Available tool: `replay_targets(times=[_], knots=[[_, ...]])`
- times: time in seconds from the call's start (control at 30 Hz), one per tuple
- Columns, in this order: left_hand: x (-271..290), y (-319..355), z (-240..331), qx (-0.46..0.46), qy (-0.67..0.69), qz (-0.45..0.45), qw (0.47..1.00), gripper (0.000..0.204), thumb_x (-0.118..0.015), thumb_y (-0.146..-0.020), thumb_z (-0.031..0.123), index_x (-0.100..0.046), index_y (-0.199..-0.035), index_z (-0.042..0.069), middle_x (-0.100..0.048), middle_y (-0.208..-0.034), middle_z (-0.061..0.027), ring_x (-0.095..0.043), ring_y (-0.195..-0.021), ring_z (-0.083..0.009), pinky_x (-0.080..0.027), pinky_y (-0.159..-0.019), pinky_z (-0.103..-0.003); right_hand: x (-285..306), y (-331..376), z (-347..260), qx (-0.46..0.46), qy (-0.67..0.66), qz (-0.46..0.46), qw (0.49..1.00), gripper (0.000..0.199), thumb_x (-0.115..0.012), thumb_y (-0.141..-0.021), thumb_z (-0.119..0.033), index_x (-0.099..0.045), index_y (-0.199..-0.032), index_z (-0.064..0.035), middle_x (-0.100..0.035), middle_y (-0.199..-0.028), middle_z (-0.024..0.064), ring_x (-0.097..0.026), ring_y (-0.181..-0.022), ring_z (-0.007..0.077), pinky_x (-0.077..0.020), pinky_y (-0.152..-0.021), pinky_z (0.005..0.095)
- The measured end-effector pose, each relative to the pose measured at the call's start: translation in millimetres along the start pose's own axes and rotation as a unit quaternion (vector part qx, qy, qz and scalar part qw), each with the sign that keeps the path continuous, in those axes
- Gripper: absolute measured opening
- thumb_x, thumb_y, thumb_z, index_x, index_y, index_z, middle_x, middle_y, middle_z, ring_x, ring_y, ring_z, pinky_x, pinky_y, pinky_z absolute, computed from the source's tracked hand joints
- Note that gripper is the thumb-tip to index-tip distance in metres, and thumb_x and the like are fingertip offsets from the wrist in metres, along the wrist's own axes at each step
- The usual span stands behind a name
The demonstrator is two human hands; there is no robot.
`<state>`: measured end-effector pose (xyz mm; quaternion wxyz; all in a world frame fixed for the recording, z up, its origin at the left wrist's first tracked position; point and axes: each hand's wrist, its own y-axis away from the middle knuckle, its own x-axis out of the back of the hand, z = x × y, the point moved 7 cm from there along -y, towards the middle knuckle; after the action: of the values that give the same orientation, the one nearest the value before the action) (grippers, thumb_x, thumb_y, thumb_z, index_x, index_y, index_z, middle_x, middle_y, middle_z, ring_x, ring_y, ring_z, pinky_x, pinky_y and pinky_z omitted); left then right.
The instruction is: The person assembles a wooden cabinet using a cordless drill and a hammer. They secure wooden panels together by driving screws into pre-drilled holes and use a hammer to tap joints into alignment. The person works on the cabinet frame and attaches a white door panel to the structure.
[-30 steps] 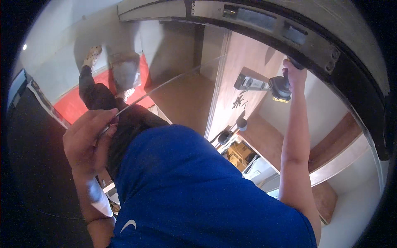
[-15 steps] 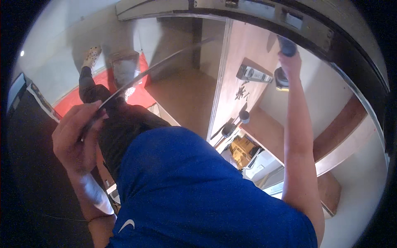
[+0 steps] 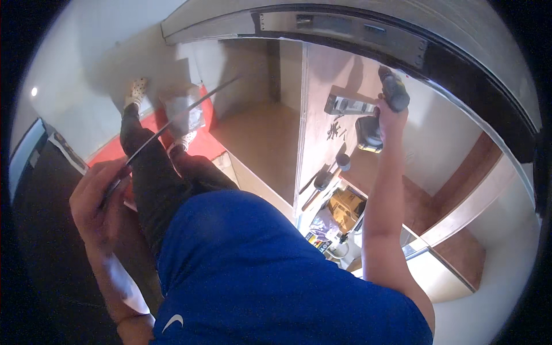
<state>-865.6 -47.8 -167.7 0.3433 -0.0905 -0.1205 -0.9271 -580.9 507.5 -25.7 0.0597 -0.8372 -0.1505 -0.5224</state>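
My left hand [image 3: 99, 201] is closed around the near end of a long thin strip [image 3: 178, 118], which slants up and away past my legs. The strip's far end stands free of anything I can see. My right hand [image 3: 392, 121], on an outstretched arm, grips a dark cordless drill [image 3: 394, 91] with a black and yellow battery base [image 3: 368, 134]. The drill is held over a pale wooden board, beside a grey metallic piece [image 3: 347, 106]. Several small dark screw-like pieces [image 3: 333, 131] lie on the board next to it.
A dark-edged frame [image 3: 345, 29] curves across the far side. Dark tools [image 3: 322, 180] lie lower on the board. Beneath are a cardboard box [image 3: 345, 208] and clutter. My feet in light clogs [image 3: 137, 91] stand around a red surface [image 3: 150, 122] bearing a plastic-wrapped bundle [image 3: 183, 109].
My right hand has brought the drill left and nearer, close to the grey metallic piece. The strip stays in my left hand, and the whole view has shifted slightly.
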Motion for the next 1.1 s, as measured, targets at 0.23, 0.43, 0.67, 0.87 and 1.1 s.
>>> replay_targets(times=[0.23,0.43,0.67,0.87,1.1], knots=[[-65,-43,99,-0.101,0.020,-0.118,0.988,0.027,-0.074,-0.084,0.004,-0.074,-0.111,0.004,-0.076,-0.102,-0.0149,-0.075,-0.095,-0.0313,-0.058,-0.083,-0.038,50,109,20,0.158,0.082,0.065,0.982,0.068,-0.074,-0.085,-0.001,-0.051,-0.148,-0.0045,-0.069,-0.113,0.0068,-0.064,-0.099,0.0142,-0.0503,-0.089,0.0281],[-229,-63,223,-0.316,0.015,-0.192,0.929,0.033,-0.065,-0.096,0.010,-0.067,-0.128,0.005,-0.070,-0.107,-0.0177,-0.069,-0.094,-0.0360,-0.057,-0.083,-0.041,108,230,74,0.080,-0.094,0.082,0.989,0.069,-0.072,-0.086,0.004,-0.047,-0.150,-0.0009,-0.066,-0.120,0.0057,-0.061,-0.107,0.0132,-0.0475,-0.096,0.0282],[-472,-44,288,-0.499,-0.176,-0.253,0.810,0.046,-0.056,-0.093,0.007,-0.057,-0.139,0.006,-0.061,-0.118,-0.0183,-0.060,-0.110,-0.0349,-0.048,-0.095,-0.046,136,363,191,-0.153,-0.346,0.145,0.914,0.027,-0.073,-0.087,0.000,-0.068,-0.114,-0.0037,-0.068,-0.096,0.0014,-0.062,-0.077,0.0100,-0.0508,-0.070,0.0272],[-579,-29,245,-0.602,-0.373,-0.221,0.671,0.051,-0.053,-0.096,0.018,-0.054,-0.146,0.010,-0.059,-0.118,-0.0149,-0.056,-0.120,-0.0324,-0.038,-0.110,-0.055,152,404,238,-0.210,-0.411,0.161,0.872,0.031,-0.072,-0.087,-0.001,-0.067,-0.117,-0.0019,-0.069,-0.102,0.0032,-0.064,-0.082,0.0102,-0.0520,-0.073,0.0272],[-602,-31,214,-0.564,-0.429,-0.280,0.648,0.061,-0.063,-0.094,0.029,-0.049,-0.151,0.012,-0.053,-0.138,-0.0176,-0.050,-0.133,-0.0343,-0.031,-0.118,-0.062,181,349,220,-0.190,-0.406,0.109,0.887,0.048,-0.080,-0.086,-0.007,-0.063,-0.130,-0.0028,-0.066,-0.105,0.0020,-0.059,-0.090,0.0105,-0.0490,-0.081,0.0270]])
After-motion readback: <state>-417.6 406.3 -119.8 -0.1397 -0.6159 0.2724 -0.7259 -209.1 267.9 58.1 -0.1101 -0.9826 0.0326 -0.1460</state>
